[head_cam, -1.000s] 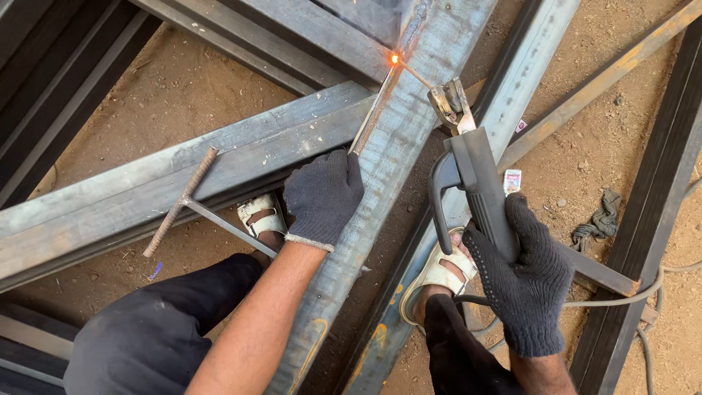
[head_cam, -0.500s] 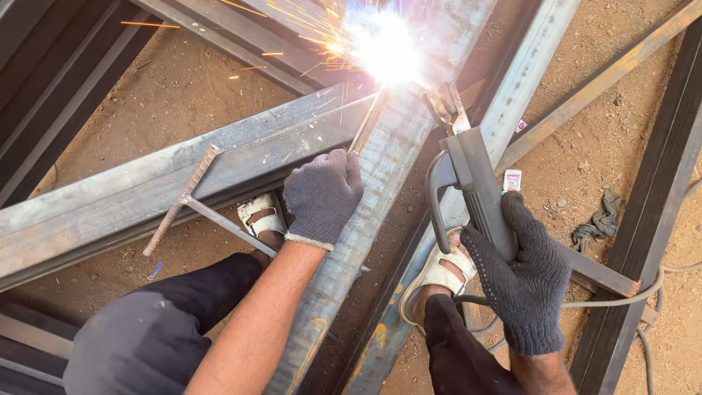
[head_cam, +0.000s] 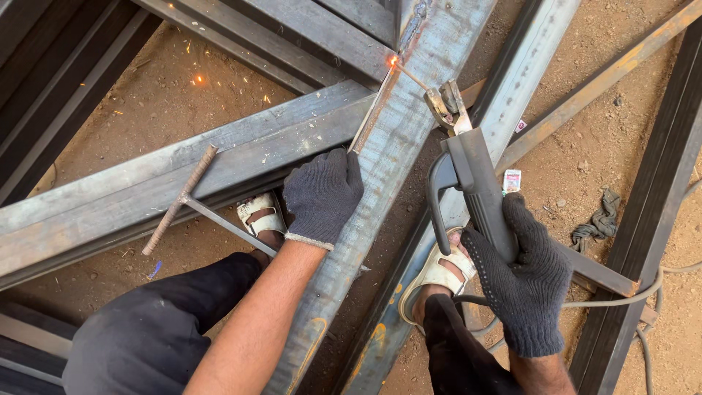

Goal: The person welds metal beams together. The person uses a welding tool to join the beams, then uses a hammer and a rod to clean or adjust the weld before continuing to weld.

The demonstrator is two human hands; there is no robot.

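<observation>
- We gripped the dark welding holder (head_cam: 475, 190) in our gloved right hand (head_cam: 523, 274), fingers wrapped fully round its handle, with a cable (head_cam: 621, 296) trailing off to the right across the dirt.
- The thin welding rod (head_cam: 411, 75) ran up and to the left from the holder's clamp, its glowing tip touching the seam (head_cam: 393, 62) where two steel beams met; a few sparks lay scattered over the ground (head_cam: 197, 77) to the left.
- Our gloved left hand (head_cam: 322, 194) pressed flat, fingers loosely curled and holding nothing, on the near edge of the long diagonal beam (head_cam: 380, 168), just below the crossing beam (head_cam: 183, 175).
- The seam lay up and ahead of both hands, along the diagonal beam's long axis; the right hand reached it only through the rod, while the left rested lower on the same beam.
- A rusty chipping hammer (head_cam: 179, 199) leaned against the crossing beam to the left, well apart from either hand.
- Our sandalled feet (head_cam: 262, 216) showed between the beams, and a grey rag (head_cam: 599, 223) lay on the dirt at right.
</observation>
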